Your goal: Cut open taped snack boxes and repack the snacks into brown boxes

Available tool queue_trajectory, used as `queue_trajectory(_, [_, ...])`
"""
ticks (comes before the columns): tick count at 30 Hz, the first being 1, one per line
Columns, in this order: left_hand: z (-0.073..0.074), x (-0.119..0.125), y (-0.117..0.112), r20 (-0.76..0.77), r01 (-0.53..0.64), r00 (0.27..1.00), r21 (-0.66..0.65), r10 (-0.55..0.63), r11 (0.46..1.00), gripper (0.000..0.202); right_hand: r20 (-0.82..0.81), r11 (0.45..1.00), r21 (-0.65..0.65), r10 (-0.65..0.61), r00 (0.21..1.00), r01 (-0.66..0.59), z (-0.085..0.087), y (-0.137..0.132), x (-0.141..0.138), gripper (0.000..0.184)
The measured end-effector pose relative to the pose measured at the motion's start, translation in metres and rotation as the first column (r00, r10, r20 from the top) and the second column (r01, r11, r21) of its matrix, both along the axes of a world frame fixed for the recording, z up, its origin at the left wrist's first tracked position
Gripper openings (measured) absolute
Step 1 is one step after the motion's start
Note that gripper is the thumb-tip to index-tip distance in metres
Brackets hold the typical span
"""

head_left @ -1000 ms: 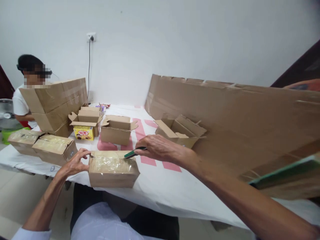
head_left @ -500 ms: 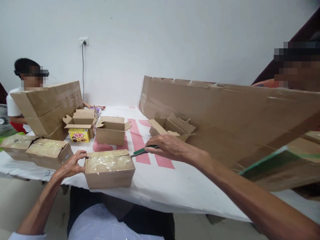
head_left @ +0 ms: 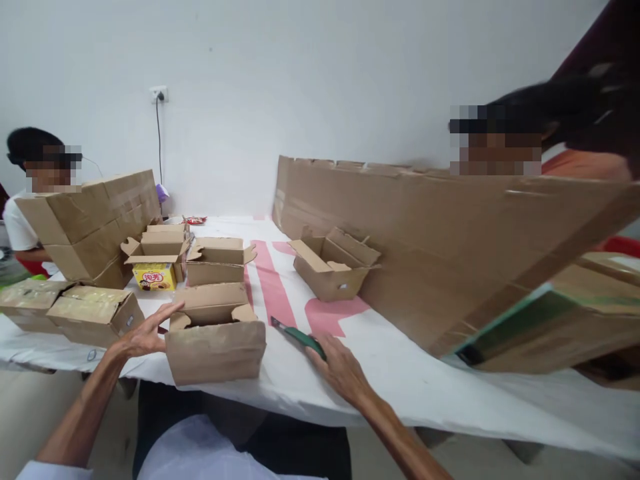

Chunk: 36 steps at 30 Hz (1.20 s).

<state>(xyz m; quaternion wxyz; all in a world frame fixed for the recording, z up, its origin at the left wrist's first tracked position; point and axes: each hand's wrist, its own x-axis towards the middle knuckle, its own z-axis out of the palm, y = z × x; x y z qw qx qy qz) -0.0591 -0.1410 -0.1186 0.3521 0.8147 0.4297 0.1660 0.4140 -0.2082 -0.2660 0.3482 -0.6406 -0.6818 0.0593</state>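
Note:
A small cardboard box (head_left: 215, 340) stands at the near edge of the white-covered table (head_left: 400, 387), its top flaps now open. My left hand (head_left: 143, 333) rests against the box's left side with fingers stretched out. My right hand (head_left: 340, 367) lies on the table to the right of the box, closed on a green-handled utility knife (head_left: 295, 331) whose tip points toward the box.
Taped small boxes (head_left: 75, 310) lie at the left. Open boxes (head_left: 217, 260) (head_left: 333, 267), one with a yellow carton (head_left: 154, 275), stand mid-table. A large box (head_left: 95, 223) is at the far left, a long cardboard sheet (head_left: 450, 247) at the right. Two other people sit at the left and right.
The knife ran across the taped top of the near box, then my right hand drew back to the table. The box's flaps have sprung open and my left fingers have spread.

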Motion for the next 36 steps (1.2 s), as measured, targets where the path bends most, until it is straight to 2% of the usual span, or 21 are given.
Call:
queue_trajectory(1, [-0.001, 0.0, 0.002, -0.009, 0.014, 1.0, 0.008, -0.014, 1.0, 0.102, 0.007, 1.0, 0.002, -0.015, 1.0, 0.015, -0.009, -0.001, -0.003, 0.03])
queue_trajectory(2, [-0.001, 0.0, 0.004, -0.021, 0.025, 0.999, 0.015, -0.025, 1.0, 0.107, -0.014, 1.0, 0.013, -0.028, 1.0, 0.028, -0.011, -0.001, -0.008, 0.031])
queue_trajectory(3, [-0.002, 0.0, 0.006, -0.033, 0.031, 0.999, 0.018, -0.03, 0.999, 0.113, -0.063, 0.999, 0.021, -0.022, 0.998, 0.024, -0.005, 0.0, -0.014, 0.033])
queue_trajectory(5, [-0.004, 0.0, 0.01, -0.059, 0.026, 0.998, 0.008, -0.025, 1.0, 0.125, -0.227, 0.998, 0.04, 0.046, 0.973, -0.038, 0.023, 0.004, -0.03, 0.039])
queue_trajectory(7, [-0.005, 0.0, 0.011, -0.079, 0.012, 0.997, -0.017, -0.014, 1.0, 0.133, -0.359, 0.978, 0.03, 0.205, 0.911, -0.208, 0.059, 0.007, -0.05, 0.043])
queue_trajectory(8, [-0.006, 0.0, 0.011, -0.084, 0.009, 0.996, -0.028, -0.011, 1.0, 0.135, -0.379, 0.95, 0.02, 0.296, 0.877, -0.312, 0.075, 0.006, -0.061, 0.043])
queue_trajectory(9, [-0.006, 0.0, 0.01, -0.085, 0.009, 0.996, -0.035, -0.012, 0.999, 0.137, -0.361, 0.919, -0.003, 0.367, 0.857, -0.395, 0.086, 0.004, -0.072, 0.045])
queue_trajectory(11, [-0.006, 0.001, 0.007, -0.087, 0.019, 0.996, -0.037, -0.022, 0.999, 0.14, -0.245, 0.895, -0.042, 0.422, 0.873, -0.444, 0.095, -0.003, -0.092, 0.057])
queue_trajectory(13, [-0.005, 0.003, 0.005, -0.098, 0.03, 0.995, -0.027, -0.033, 0.999, 0.142, -0.076, 0.916, -0.038, 0.396, 0.915, -0.399, 0.086, -0.012, -0.108, 0.071])
queue_trajectory(15, [-0.003, 0.006, 0.003, -0.127, 0.035, 0.991, 0.007, -0.034, 0.999, 0.14, 0.082, 0.944, 0.013, 0.329, 0.941, -0.331, 0.07, -0.018, -0.119, 0.08])
queue_trajectory(17, [0.002, 0.009, 0.001, -0.183, 0.031, 0.983, 0.056, -0.021, 0.998, 0.133, 0.199, 0.957, 0.058, 0.268, 0.943, -0.284, 0.057, -0.02, -0.125, 0.086])
queue_trajectory(19, [0.007, 0.012, 0.0, -0.264, 0.022, 0.965, 0.083, 0.001, 0.996, 0.126, 0.267, 0.962, 0.053, 0.245, 0.932, -0.269, 0.055, -0.019, -0.125, 0.088])
queue_trajectory(21, [0.013, 0.014, -0.002, -0.337, 0.007, 0.941, 0.103, 0.029, 0.995, 0.123, 0.287, 0.95, -0.006, 0.3, 0.91, -0.312, 0.066, -0.016, -0.121, 0.089])
queue_trajectory(23, [0.016, 0.015, -0.004, -0.365, 0.002, 0.929, 0.162, 0.058, 0.987, 0.125, 0.271, 0.911, -0.084, 0.41, 0.871, -0.403, 0.086, -0.014, -0.115, 0.083])
queue_trajectory(25, [0.016, 0.015, -0.006, -0.342, 0.03, 0.938, 0.24, 0.055, 0.97, 0.123, 0.254, 0.867, -0.108, 0.498, 0.829, -0.487, 0.109, -0.011, -0.113, 0.058])
queue_trajectory(27, [0.014, 0.016, -0.008, -0.314, 0.082, 0.949, 0.282, 0.011, 0.956, 0.114, 0.277, 0.847, -0.062, 0.523, 0.806, -0.528, 0.129, -0.007, -0.117, 0.031])
queue_trajectory(28, [0.014, 0.017, -0.01, -0.312, 0.105, 0.95, 0.285, -0.011, 0.953, 0.108, 0.298, 0.835, -0.034, 0.533, 0.792, -0.549, 0.136, -0.004, -0.122, 0.026])
queue_trajectory(30, [0.013, 0.021, -0.012, -0.344, 0.133, 0.938, 0.266, -0.034, 0.955, 0.098, 0.344, 0.785, -0.028, 0.589, 0.731, -0.619, 0.146, 0.005, -0.134, 0.027])
queue_trajectory(32, [0.014, 0.024, -0.014, -0.394, 0.141, 0.918, 0.237, -0.037, 0.961, 0.093, 0.385, 0.727, -0.101, 0.658, 0.646, -0.68, 0.151, 0.016, -0.146, 0.028])
queue_trajectory(33, [0.015, 0.026, -0.015, -0.41, 0.143, 0.911, 0.227, -0.038, 0.963, 0.089, 0.411, 0.716, -0.148, 0.672, 0.616, -0.683, 0.153, 0.021, -0.151, 0.029])
queue_trajectory(36, [0.017, 0.026, -0.018, -0.386, 0.154, 0.921, 0.226, -0.057, 0.962, 0.074, 0.508, 0.757, -0.213, 0.626, 0.592, -0.617, 0.159, 0.031, -0.151, 0.036])
